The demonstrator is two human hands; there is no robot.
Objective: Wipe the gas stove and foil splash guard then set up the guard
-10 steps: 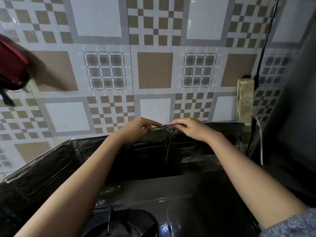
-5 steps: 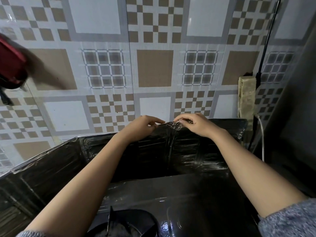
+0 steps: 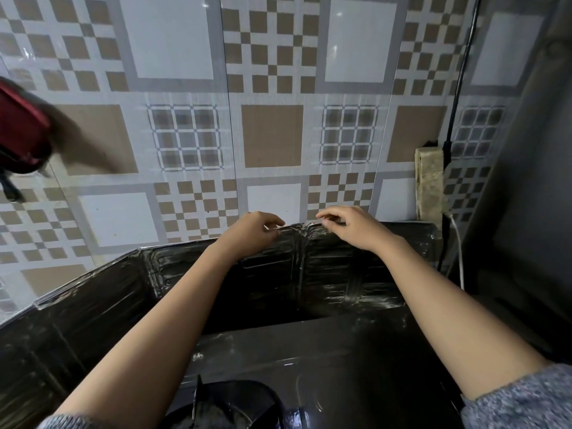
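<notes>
foil splash guard (image 3: 340, 274) upright behind gas stove (image 3: 309, 351), against tiled wall (image 3: 272, 134), long axis left-right, left wing angled toward camera | centre fold between hands, equally near | left hand (image 3: 250, 233) and right hand (image 3: 349, 227) fingers curled, pinching top edge either side of fold | likely straightening fold

Crinkled glossy foil splash guard (image 3: 334, 274), smooth glossy dark gas stove (image 3: 340, 360), shiny ceramic wall tiles (image 3: 272, 134)

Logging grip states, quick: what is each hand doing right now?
Left hand: fingers curled, pinching the top edge of the foil splash guard.
Right hand: fingers curled on the same top edge; firm grip cannot be told.
</notes>
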